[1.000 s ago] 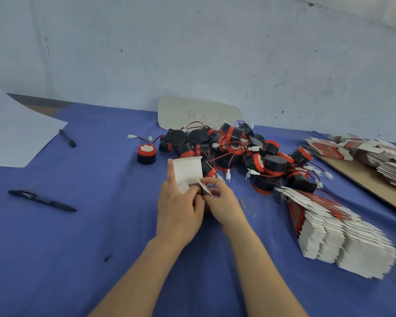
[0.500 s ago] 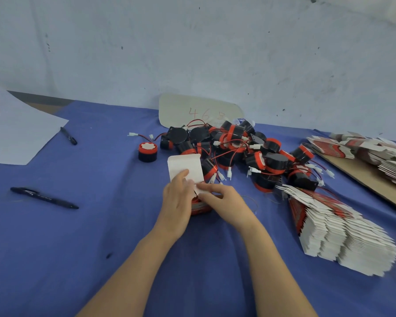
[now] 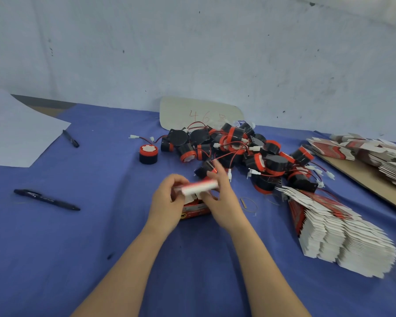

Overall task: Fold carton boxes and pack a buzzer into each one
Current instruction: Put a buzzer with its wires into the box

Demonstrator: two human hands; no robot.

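A small red and white carton box (image 3: 195, 209) stands on the blue cloth between my hands. My left hand (image 3: 167, 202) grips its left side with curled fingers. My right hand (image 3: 222, 202) holds the right side, and its fingers lie over the white lid flap (image 3: 199, 187), which is folded down over the top and blurred. What is inside the box is hidden. Just behind my hands lies a heap of black and red buzzers (image 3: 238, 152) with red wires. One buzzer (image 3: 148, 153) stands apart to the left.
A fanned stack of flat cartons (image 3: 338, 227) lies at the right, more cartons (image 3: 373, 154) on a brown board behind it. Two black pens (image 3: 46, 199) (image 3: 70, 138) and a white sheet (image 3: 16, 131) are at the left. A pale card (image 3: 199, 113) leans on the wall.
The white lid flap, upright a second ago, has come down over the box top. My right fingers have moved up onto it, and my left hand has curled round the box side.
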